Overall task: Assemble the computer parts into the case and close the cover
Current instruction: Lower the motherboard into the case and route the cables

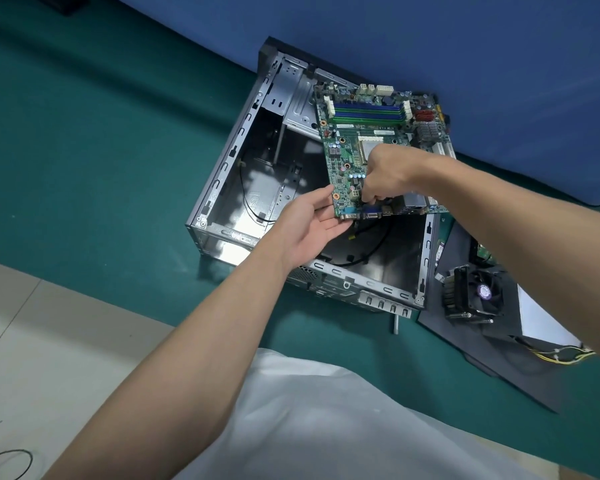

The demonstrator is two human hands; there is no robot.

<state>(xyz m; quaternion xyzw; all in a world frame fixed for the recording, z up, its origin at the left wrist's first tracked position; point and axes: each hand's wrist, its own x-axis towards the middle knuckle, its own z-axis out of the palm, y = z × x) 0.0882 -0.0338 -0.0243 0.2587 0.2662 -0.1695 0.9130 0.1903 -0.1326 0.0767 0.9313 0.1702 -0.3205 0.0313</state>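
An open grey metal computer case (222, 188) lies on the green mat, its inside bare apart from black cables (368, 244). A green motherboard (371, 133) with blue and green memory slots hangs tilted above the case's right half. My right hand (383, 174) grips the board from above near its rear ports, fingers curled over the edge. My left hand (309, 226) is under the board's near-left corner, palm up, with straight fingers touching the edge by the blue port.
A dark flat panel (492, 355) lies right of the case. On it sit a black CPU cooler with fan (471, 294), a white sheet (541, 317) and yellow-black wires (565, 355). A blue cloth wall (430, 36) rises behind. A pale floor (49, 341) is at the left.
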